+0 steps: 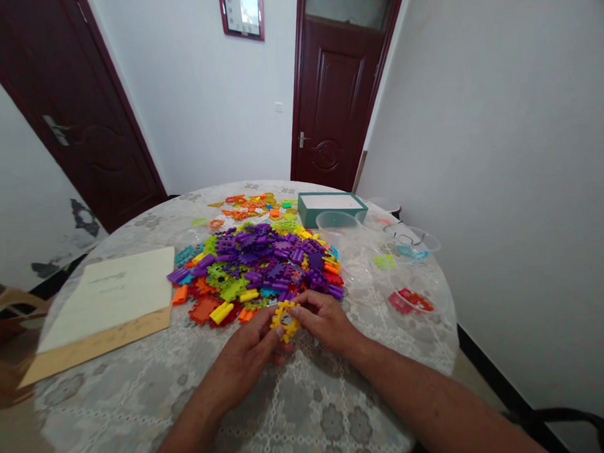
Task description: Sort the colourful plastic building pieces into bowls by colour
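A yellow toothed plastic piece [285, 321] is pinched between my two hands just above the table. My left hand [250, 355] grips its lower left side with closed fingers. My right hand [325, 317] holds its right side, fingers curled. Directly beyond them lies a heap of colourful interlocking pieces [264, 268], mostly purple, with green, orange, yellow and red ones around the edge.
The round table [140, 407] has a patterned cloth. A cream board on brown cardboard [109, 295] lies at the left. A teal box [331, 207] and several clear plastic bowls [415, 295] with a few sorted pieces stand at the right. Two dark doors are behind.
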`<control>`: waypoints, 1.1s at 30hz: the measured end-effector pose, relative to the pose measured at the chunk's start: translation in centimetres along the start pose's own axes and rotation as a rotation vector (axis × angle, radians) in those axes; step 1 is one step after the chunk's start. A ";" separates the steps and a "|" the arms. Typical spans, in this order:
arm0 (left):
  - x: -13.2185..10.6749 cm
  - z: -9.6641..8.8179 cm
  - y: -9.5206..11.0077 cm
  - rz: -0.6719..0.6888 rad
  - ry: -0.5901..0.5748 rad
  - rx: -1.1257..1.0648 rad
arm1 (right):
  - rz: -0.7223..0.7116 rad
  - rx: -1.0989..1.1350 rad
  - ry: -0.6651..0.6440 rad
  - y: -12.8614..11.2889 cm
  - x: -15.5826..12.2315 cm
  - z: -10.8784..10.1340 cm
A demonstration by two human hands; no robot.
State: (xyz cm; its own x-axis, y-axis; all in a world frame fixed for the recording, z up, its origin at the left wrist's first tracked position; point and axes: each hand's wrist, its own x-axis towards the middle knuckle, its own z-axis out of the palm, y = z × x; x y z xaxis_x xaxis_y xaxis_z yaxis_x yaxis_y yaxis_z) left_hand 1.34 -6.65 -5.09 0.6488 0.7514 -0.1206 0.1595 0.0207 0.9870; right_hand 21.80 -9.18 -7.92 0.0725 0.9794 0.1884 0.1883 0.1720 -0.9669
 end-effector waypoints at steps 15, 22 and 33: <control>0.2 0.4 0.6 0.000 0.060 -0.110 | 0.181 0.287 -0.169 -0.6 -0.1 -0.4; 0.0 0.2 0.9 0.052 0.056 -0.027 | 0.203 0.402 -0.211 -0.5 -0.2 -0.7; -0.6 0.0 1.3 0.121 0.022 -0.022 | 0.225 0.401 -0.234 -0.3 -0.3 -1.0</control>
State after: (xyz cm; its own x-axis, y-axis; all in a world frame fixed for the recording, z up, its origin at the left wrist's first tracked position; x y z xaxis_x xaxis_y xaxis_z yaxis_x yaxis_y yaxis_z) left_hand 1.14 -7.11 -3.74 0.6459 0.7634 0.0012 0.0647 -0.0563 0.9963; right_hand 22.75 -9.62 -7.53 -0.1620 0.9863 -0.0311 -0.2002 -0.0637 -0.9777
